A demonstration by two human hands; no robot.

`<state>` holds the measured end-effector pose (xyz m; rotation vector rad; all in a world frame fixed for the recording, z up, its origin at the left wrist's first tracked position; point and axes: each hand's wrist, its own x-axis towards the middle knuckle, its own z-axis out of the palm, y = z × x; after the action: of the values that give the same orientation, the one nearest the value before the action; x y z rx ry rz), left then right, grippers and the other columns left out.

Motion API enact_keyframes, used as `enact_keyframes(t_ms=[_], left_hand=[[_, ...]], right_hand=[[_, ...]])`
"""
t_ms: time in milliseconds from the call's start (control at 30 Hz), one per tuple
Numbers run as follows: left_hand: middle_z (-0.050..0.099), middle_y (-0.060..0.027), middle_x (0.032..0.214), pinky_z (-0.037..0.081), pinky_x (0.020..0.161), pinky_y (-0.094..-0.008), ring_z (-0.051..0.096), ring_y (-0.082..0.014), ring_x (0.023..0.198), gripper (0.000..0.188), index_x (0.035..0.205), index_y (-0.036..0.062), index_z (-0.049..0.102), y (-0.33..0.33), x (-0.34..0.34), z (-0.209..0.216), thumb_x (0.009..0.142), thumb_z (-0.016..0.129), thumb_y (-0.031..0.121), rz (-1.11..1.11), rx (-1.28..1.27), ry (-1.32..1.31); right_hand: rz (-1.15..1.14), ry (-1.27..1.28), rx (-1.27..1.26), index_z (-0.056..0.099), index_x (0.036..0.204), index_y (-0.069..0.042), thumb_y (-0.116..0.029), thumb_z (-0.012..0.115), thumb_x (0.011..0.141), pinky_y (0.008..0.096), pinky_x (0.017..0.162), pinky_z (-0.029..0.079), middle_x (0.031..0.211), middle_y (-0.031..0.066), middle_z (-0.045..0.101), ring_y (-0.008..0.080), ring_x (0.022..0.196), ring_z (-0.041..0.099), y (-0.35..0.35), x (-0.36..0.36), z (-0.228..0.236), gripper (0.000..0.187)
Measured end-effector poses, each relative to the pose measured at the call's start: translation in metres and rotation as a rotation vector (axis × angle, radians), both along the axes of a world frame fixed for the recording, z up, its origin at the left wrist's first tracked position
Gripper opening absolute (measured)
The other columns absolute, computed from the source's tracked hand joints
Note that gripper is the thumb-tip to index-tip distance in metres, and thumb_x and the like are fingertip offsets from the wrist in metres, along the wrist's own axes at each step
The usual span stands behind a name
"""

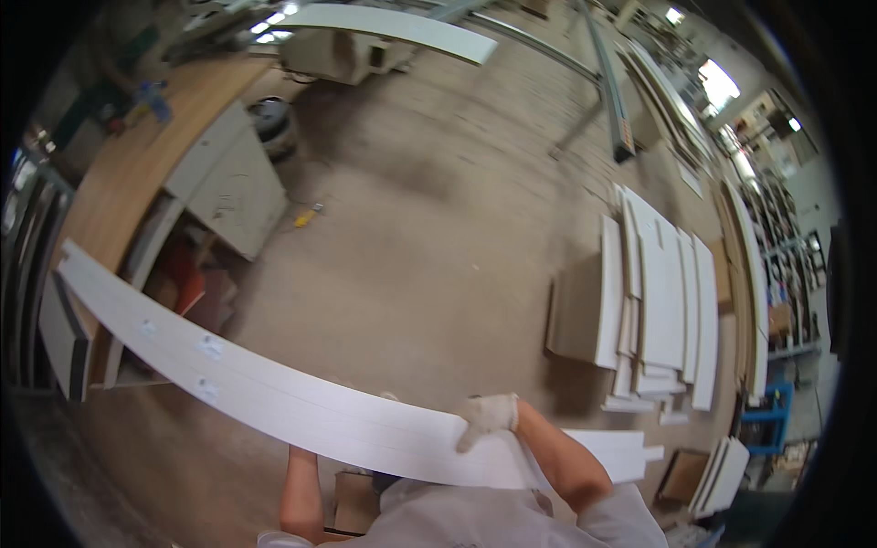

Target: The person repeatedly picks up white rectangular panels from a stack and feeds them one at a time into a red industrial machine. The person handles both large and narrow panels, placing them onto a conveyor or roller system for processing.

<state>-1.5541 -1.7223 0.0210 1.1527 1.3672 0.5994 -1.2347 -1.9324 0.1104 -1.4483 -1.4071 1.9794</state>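
A long white board (301, 402) stretches across in front of me, from the workbench at the left past my body to the right. Small labels are stuck on its left half. My right hand (489, 418), in a pale work glove, grips the board's far edge, thumb on the top face. My left forearm goes under the board's near edge; the hand itself is hidden beneath it. The board's left end lies over the corner of the workbench (174, 96).
Stacked white panels (662, 292) stand on the floor at the right, with smaller panels (722, 475) nearer me. A yellow tool (308, 216) lies on the floor beside the bench cabinet (233, 183). Another white board (393, 26) and a metal rail (603, 82) are at the back.
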Motion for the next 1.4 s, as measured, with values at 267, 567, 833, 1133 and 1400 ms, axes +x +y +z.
enact_keyframes(t_ms=[267,567,833,1133,1400], left_hand=[[0.076,-0.0126,0.116,0.06,0.101,-0.0602,0.075,-0.0384,0.104,0.057,0.124,0.0133,0.069,0.079,0.002,-0.024,0.11,0.044,0.062,-0.002,-0.231,-1.522],[0.073,-0.0107,0.121,0.056,0.104,-0.059,0.07,-0.0391,0.116,0.047,0.135,0.0094,0.066,0.055,0.03,0.018,0.11,0.055,0.048,-0.089,-0.285,-1.569],[0.069,-0.0117,0.124,0.04,0.127,-0.0557,0.072,-0.0347,0.109,0.044,0.138,0.0086,0.066,0.033,0.132,0.083,0.109,0.059,0.042,-0.13,0.129,-1.392],[0.072,-0.0075,0.128,0.034,0.13,-0.0538,0.069,-0.0362,0.112,0.039,0.138,0.0152,0.068,0.011,0.332,0.169,0.108,0.063,0.039,-0.184,-0.045,-1.513],[0.069,-0.019,0.135,0.05,0.119,-0.0495,0.062,-0.0327,0.137,0.048,0.141,0.0004,0.062,0.034,0.49,0.204,0.11,0.06,0.037,-0.284,-0.169,-1.696]], right_hand=[[-0.187,-0.516,-0.051,0.069,0.135,0.002,-0.05,0.087,0.085,0.0435,0.1,0.057,0.122,0.0231,0.078,0.0353,0.114,0.074,0.017,-0.001,0.048,0.074],[-0.501,-1.051,0.455,0.071,0.129,-0.002,-0.045,0.076,0.094,0.0495,0.098,0.055,0.112,0.0222,0.077,0.0408,0.107,0.073,-0.035,-0.007,0.091,0.056],[-0.433,-1.073,0.531,0.075,0.119,-0.004,-0.047,0.076,0.092,0.0517,0.092,0.054,0.108,0.0182,0.076,0.0391,0.102,0.072,-0.057,0.105,0.139,0.051],[-0.504,-1.014,0.558,0.069,0.13,0.001,-0.039,0.078,0.091,0.0515,0.105,0.049,0.122,0.0235,0.072,0.0419,0.119,0.065,-0.092,0.295,0.202,0.056],[-0.624,-0.919,0.578,0.068,0.135,0.002,-0.029,0.073,0.098,0.0509,0.105,0.049,0.125,0.0276,0.07,0.0454,0.117,0.065,-0.084,0.426,0.223,0.049]])
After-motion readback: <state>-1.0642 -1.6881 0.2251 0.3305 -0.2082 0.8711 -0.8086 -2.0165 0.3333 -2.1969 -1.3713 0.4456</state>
